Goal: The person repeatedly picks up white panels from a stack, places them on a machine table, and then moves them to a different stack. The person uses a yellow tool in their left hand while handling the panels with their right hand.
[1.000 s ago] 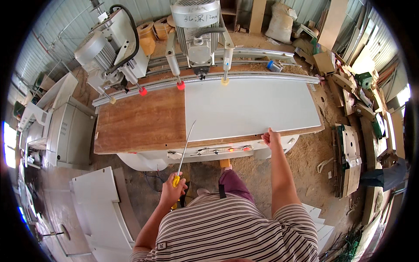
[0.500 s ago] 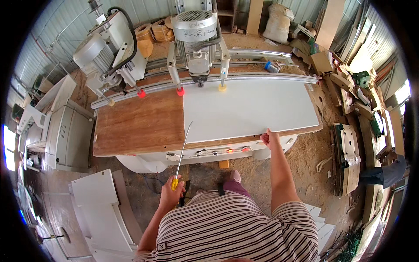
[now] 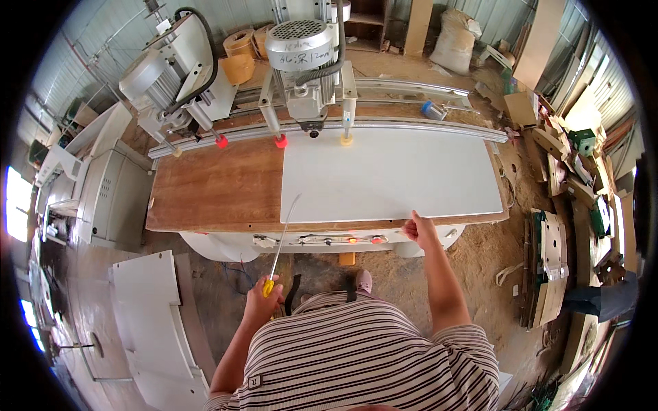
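A large white panel (image 3: 391, 175) lies flat on the brown wooden bed (image 3: 212, 181) of a drilling machine. My right hand (image 3: 420, 230) is at the panel's front edge, its fingers curled with the tips against that edge. In my left hand (image 3: 263, 301) is what looks like an air blow gun (image 3: 279, 252), with a yellow handle and a long thin metal tube. The tube slants up and away, its bent tip over the panel's near left corner. My left fingers are wrapped round the handle and partly hide it.
Two motor heads (image 3: 301, 68) with rubber-tipped posts stand over the bed's back, beside a metal rail (image 3: 439, 129). Switches (image 3: 353, 240) line the machine's front. White boards (image 3: 147, 294) lie at left; stacked boards (image 3: 548, 253) and scraps are at right, near another person (image 3: 610, 298).
The view has shifted slightly. My left hand has moved a little left and down with the blow gun. My right hand stays at the panel's front edge.
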Action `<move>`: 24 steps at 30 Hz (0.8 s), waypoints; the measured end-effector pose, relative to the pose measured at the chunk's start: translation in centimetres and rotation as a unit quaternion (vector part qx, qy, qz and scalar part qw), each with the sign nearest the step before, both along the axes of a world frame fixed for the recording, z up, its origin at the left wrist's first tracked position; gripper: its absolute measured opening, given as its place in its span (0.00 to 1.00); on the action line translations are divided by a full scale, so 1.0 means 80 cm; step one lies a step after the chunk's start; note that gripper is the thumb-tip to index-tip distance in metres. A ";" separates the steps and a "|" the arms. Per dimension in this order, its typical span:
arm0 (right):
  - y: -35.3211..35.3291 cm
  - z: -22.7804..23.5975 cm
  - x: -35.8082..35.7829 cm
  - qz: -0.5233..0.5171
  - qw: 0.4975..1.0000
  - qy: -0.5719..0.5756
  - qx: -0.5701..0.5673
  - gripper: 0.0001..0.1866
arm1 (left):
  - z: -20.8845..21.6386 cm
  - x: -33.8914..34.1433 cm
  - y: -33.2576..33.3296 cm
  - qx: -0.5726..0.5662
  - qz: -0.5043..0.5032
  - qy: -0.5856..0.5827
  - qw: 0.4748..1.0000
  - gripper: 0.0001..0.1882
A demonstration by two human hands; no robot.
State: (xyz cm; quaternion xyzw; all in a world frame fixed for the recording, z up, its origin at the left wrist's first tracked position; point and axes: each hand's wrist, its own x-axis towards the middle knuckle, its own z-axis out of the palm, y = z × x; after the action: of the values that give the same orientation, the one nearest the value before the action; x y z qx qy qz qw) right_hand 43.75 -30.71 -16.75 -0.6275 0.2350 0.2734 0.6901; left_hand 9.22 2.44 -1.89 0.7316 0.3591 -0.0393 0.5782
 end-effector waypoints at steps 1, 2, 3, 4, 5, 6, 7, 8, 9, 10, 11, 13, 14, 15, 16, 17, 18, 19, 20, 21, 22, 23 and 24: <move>-0.012 0.004 0.002 0.029 0.999 -0.031 -0.010 0.21 | 0.000 -0.003 0.000 -0.046 0.061 -0.005 0.997 0.13; -0.022 0.010 0.006 0.059 0.996 -0.062 -0.019 0.22 | 0.001 -0.006 0.001 -0.090 0.122 -0.010 0.988 0.12; -0.030 0.024 0.012 0.038 0.992 -0.098 -0.069 0.21 | 0.002 -0.011 0.000 -0.135 0.183 -0.015 0.974 0.12; -0.042 0.032 0.019 0.016 0.983 -0.135 -0.120 0.20 | 0.000 -0.016 -0.001 -0.156 0.152 -0.007 0.976 0.11; -0.075 0.000 0.039 0.003 0.970 -0.223 -0.094 0.19 | -0.006 -0.023 -0.003 -0.177 0.121 0.001 0.977 0.11; -0.087 0.005 0.046 -0.037 0.949 -0.286 -0.129 0.16 | -0.012 -0.031 -0.004 -0.197 0.094 0.010 0.976 0.10; -0.123 -0.018 0.067 -0.059 0.906 -0.349 -0.231 0.11 | -0.014 -0.031 -0.007 -0.219 0.057 0.017 0.974 0.10; -0.155 -0.022 0.084 0.010 0.814 -0.400 -0.421 0.11 | -0.006 -0.029 -0.012 -0.152 -0.006 0.010 0.988 0.10; -0.171 -0.023 0.092 0.030 0.777 -0.407 -0.478 0.12 | 0.002 -0.025 -0.014 -0.145 0.067 0.016 0.987 0.10; -0.190 -0.019 0.101 0.049 0.734 -0.411 -0.538 0.13 | 0.007 -0.022 -0.017 -0.141 0.137 0.021 0.980 0.10; -0.209 -0.016 0.110 0.068 0.687 -0.411 -0.595 0.15 | 0.010 -0.020 -0.018 -0.136 0.205 0.027 0.969 0.10; -0.244 -0.019 0.128 0.100 0.725 -0.298 -0.612 0.29 | 0.004 -0.022 -0.017 -0.133 0.171 -0.002 0.976 0.11; -0.257 -0.022 0.135 0.108 0.711 -0.262 -0.644 0.33 | 0.000 -0.019 -0.020 -0.133 0.152 -0.016 0.979 0.11; -0.264 -0.020 0.143 0.119 0.694 -0.228 -0.672 0.37 | -0.002 -0.013 -0.031 -0.168 0.142 -0.005 0.976 0.11; -0.269 -0.011 0.150 0.129 0.709 -0.197 -0.665 0.40 | -0.004 -0.007 -0.042 -0.202 0.133 0.008 0.970 0.12; -0.275 0.000 0.155 0.137 0.723 -0.166 -0.656 0.44 | -0.003 0.003 -0.053 -0.209 0.115 0.017 0.971 0.12; -0.279 0.011 0.161 0.147 0.737 -0.138 -0.646 0.47 | -0.002 0.013 -0.064 -0.217 0.097 0.025 0.971 0.12; -0.283 0.020 0.165 0.154 0.735 -0.120 -0.649 0.50 | 0.002 0.022 -0.073 -0.196 0.073 0.028 0.977 0.12; -0.287 0.030 0.170 0.163 0.734 -0.103 -0.652 0.52 | 0.006 0.030 -0.081 -0.175 0.050 0.030 0.983 0.12; -0.292 0.034 0.174 0.172 0.732 -0.088 -0.653 0.55 | 0.010 0.035 -0.084 -0.150 0.018 0.042 0.988 0.12; -0.302 0.030 0.182 0.178 0.731 -0.073 -0.654 0.60 | 0.013 0.039 -0.087 -0.124 -0.011 0.053 0.991 0.12; -0.309 0.033 0.186 0.181 0.724 -0.060 -0.662 0.61 | 0.014 0.044 -0.091 -0.099 -0.039 0.064 0.992 0.12; -0.306 0.040 0.189 0.190 0.717 -0.052 -0.668 0.63 | 0.012 0.045 -0.090 -0.125 -0.019 0.072 0.989 0.11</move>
State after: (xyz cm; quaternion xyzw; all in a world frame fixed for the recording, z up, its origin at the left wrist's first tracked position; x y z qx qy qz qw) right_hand 58.87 -55.18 -13.58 -0.9701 0.1965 0.1376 0.0361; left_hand 12.85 -4.77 -0.91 0.6557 0.3777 -0.1472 0.6369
